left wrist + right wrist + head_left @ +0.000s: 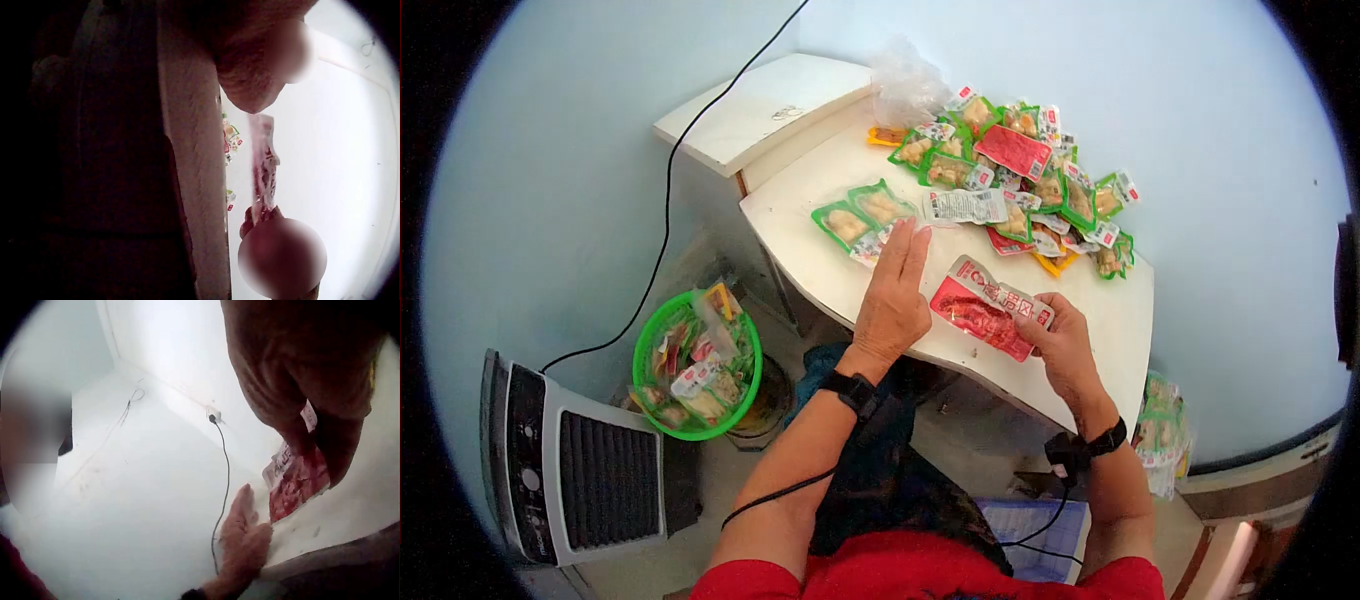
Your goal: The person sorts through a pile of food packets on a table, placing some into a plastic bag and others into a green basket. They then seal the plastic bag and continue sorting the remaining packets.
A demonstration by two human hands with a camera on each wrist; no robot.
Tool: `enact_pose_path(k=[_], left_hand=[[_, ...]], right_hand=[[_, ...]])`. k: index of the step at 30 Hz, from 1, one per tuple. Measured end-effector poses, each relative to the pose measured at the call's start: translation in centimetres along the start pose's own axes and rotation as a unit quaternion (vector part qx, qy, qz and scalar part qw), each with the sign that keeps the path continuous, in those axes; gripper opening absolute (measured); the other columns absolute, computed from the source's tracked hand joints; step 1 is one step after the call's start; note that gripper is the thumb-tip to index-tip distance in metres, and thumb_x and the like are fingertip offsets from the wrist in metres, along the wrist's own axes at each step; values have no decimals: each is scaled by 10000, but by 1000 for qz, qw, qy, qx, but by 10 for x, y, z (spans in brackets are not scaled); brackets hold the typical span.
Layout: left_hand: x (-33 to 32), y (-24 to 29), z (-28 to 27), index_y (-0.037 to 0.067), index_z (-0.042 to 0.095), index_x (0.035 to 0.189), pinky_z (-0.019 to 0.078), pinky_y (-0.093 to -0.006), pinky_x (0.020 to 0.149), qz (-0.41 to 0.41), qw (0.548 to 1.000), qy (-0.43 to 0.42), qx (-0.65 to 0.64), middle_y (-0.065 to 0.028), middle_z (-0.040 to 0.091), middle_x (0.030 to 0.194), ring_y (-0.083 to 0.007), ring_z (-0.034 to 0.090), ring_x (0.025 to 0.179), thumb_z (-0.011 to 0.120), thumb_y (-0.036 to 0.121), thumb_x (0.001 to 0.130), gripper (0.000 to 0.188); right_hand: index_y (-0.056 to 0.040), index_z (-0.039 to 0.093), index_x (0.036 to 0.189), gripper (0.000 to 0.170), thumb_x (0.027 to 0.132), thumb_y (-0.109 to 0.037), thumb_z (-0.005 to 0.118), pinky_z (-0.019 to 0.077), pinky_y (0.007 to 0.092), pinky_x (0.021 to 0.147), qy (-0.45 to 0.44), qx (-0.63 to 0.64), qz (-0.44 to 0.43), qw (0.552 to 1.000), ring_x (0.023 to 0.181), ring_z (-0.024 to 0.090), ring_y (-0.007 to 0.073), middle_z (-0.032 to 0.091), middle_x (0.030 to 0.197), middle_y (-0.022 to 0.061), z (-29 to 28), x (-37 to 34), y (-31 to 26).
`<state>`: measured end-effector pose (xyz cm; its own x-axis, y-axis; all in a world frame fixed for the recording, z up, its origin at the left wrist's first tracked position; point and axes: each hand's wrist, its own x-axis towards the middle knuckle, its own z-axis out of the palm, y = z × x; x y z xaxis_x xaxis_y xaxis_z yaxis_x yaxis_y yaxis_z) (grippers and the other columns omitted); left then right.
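The right hand (1065, 345) pinches the end of a red and silver packet (980, 310) held over the table's front edge. In the right wrist view the same packet (300, 484) hangs from the right hand (306, 375). To its left, the left hand (892, 300) has its fingers extended, the fingertips near a clear and white packet (965, 206) and two green-edged packets (845, 222); whether they touch is unclear. The left wrist view shows the packet (264, 162) between the two hands, apart from the left hand (250, 75).
A pile of green-edged packets (1050, 185) covers the back right of the white table (800, 260), beside a clear plastic bag (905, 80). A green basket (757, 350) of packets stands at the lower left, near a fan unit (610, 480). More packets (1162, 430) hang at the right.
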<state>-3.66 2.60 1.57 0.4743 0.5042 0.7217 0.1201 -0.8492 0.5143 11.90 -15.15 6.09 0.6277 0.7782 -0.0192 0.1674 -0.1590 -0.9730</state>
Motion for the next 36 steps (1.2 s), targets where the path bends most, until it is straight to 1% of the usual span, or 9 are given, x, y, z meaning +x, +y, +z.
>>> enact_pose_path(k=[5,8,11,12,21,24,27,33,36], left_hand=[[-1,1,0,-20,383,1412,290,-438,1160,11,1000,-3,2,-281,339,1474,-426,324,1385,437,-115,665,755],[0,0,0,-29,384,1409,282,-451,1161,17,1000,1,0,-284,345,1468,-431,331,1380,437,-110,667,748],[-1,0,0,-28,392,1404,286,-461,1156,30,1000,8,1,-280,363,1456,-431,348,1369,439,-108,669,740],[0,1,-1,-28,397,1400,287,-464,1155,34,999,9,0,-280,370,1450,-432,353,1365,441,-106,670,736],[1,1,-2,-53,414,1372,297,-487,1142,57,998,12,16,-256,393,1446,-425,366,1361,491,-72,721,656],[2,1,-1,-50,423,1364,300,-499,1137,54,998,10,13,-259,397,1443,-428,370,1359,497,-77,729,639],[0,1,-1,-48,428,1356,305,-504,1131,53,999,10,0,-263,403,1437,-432,374,1354,501,-87,736,625],[0,2,1,-49,431,1349,320,-494,1125,46,999,18,-7,-264,417,1422,-432,391,1340,520,-87,746,611],[1,1,0,-47,431,1349,327,-487,1124,51,999,17,-3,-263,420,1418,-428,397,1334,525,-88,746,612]], right_hand=[[13,541,1138,244,922,-73,618,507,227,599,-3,88,3,996,714,602,72,653,908,45,15,10,-5],[20,521,1194,262,950,-64,567,542,247,627,-63,97,20,993,754,639,101,662,955,69,15,17,-7],[28,501,1236,293,959,-58,545,567,276,670,-69,178,37,981,793,661,127,660,989,96,31,25,-3],[42,482,1255,308,961,-39,523,588,316,723,-87,170,42,981,852,678,170,648,1058,131,31,29,-4],[72,474,1244,321,934,6,526,574,396,867,-141,316,95,933,1006,652,244,614,1164,153,66,52,-12],[51,490,1244,312,939,-5,531,544,402,906,-161,391,124,898,1041,633,235,615,1170,144,78,64,-9],[26,520,1221,281,943,-16,532,514,382,928,-219,492,133,832,1044,624,220,618,1161,137,85,82,7],[11,557,1163,211,964,-55,533,514,348,914,-167,480,70,859,1019,630,207,626,1142,108,117,94,5],[-24,566,1127,164,976,-55,510,510,326,929,-158,492,73,853,1049,606,201,624,1103,95,129,100,10]])
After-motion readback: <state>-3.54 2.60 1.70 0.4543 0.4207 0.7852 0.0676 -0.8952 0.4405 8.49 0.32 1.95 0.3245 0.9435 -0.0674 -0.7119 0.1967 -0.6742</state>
